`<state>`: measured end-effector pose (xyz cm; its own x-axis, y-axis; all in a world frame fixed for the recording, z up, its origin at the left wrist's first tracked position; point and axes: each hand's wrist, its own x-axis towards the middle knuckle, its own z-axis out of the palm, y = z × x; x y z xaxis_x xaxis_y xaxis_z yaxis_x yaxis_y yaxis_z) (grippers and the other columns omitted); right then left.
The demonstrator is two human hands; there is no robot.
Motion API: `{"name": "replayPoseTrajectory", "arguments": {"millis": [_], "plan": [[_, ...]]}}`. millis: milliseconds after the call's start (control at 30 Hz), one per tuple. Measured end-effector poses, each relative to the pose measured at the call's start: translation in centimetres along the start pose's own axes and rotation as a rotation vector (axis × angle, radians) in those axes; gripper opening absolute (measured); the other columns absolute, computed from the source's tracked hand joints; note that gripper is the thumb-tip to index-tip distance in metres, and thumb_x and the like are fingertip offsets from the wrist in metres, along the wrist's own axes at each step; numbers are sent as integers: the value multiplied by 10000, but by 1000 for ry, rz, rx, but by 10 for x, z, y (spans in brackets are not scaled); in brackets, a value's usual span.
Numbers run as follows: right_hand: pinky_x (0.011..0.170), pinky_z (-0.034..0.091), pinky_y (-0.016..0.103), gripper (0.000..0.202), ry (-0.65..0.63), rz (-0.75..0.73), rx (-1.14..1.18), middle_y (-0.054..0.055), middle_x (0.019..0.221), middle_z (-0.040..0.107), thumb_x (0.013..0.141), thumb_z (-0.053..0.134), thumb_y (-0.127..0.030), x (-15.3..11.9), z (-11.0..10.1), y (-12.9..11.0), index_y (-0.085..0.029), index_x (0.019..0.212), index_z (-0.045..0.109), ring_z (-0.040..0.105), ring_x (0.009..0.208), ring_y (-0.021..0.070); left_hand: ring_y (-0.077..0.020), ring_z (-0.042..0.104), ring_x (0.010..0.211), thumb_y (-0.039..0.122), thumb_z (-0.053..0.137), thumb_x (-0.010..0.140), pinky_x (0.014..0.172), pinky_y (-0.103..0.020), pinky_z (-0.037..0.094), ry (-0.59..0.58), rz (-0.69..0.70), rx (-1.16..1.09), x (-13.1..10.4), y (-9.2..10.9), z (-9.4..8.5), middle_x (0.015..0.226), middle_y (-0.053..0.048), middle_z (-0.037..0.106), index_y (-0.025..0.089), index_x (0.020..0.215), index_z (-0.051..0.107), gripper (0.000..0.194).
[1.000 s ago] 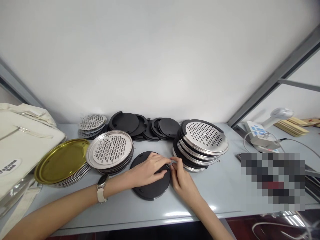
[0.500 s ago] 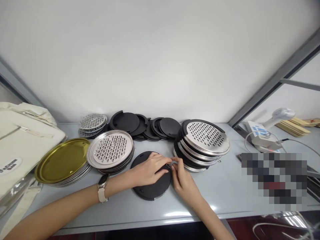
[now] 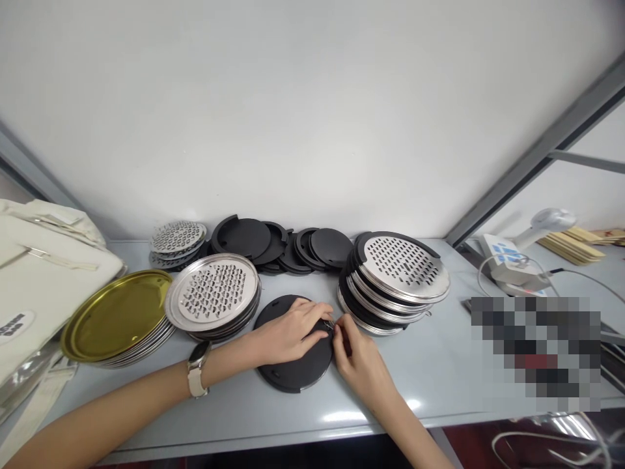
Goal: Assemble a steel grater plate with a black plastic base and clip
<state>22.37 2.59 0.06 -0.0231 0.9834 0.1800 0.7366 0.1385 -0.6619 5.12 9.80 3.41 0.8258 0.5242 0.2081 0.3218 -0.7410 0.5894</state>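
A round black disc (image 3: 297,372) lies flat on the table in front of me. My left hand (image 3: 299,331) rests over it, its fingers closed on a small metal loop (image 3: 330,324) at the disc's right edge. There my right hand (image 3: 355,345) pinches the same small metal piece with thumb and forefinger. The fingers hide most of the loop, so its exact shape is unclear. Just left of the disc stands a stack of round metal grater plates (image 3: 215,291). Behind my right hand is a taller stack of grater plates with black rims (image 3: 403,267).
Gold-coloured round trays (image 3: 117,316) are stacked at left, beside a cream bag (image 3: 49,273). Against the wall lie small grater discs (image 3: 176,236) and several black discs (image 3: 332,247). A white scanner (image 3: 551,223) with cables and a blurred-out patch are on the right.
My right hand's fingers have closed in and curled lower at the disc's edge; the grey metal bit between the hands shows less. My left hand stays nearly in place.
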Motion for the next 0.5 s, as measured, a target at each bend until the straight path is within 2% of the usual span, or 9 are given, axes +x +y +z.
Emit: {"name": "replayPoseTrajectory", "arguments": {"millis": [233, 500], "plan": [[476, 309, 247, 179, 14, -43, -147, -18, 587, 520, 949, 312, -254, -2, 0, 3, -224, 802, 411, 550, 499, 166, -219, 506, 1082, 171, 467, 923, 936, -368, 412, -5, 19, 37, 0, 2, -1, 1101, -64, 577, 208, 1181, 447, 262], [477, 321, 250, 179, -10, -101, -167, -3, 606, 556, 949, 312, -245, -11, -1, 1, -206, 855, 459, 548, 500, 162, -184, 563, 1028, 121, 470, 913, 983, -358, 375, 23, 79, 20, 3, 3, -1, 1062, -49, 630, 197, 1129, 533, 238]]}}
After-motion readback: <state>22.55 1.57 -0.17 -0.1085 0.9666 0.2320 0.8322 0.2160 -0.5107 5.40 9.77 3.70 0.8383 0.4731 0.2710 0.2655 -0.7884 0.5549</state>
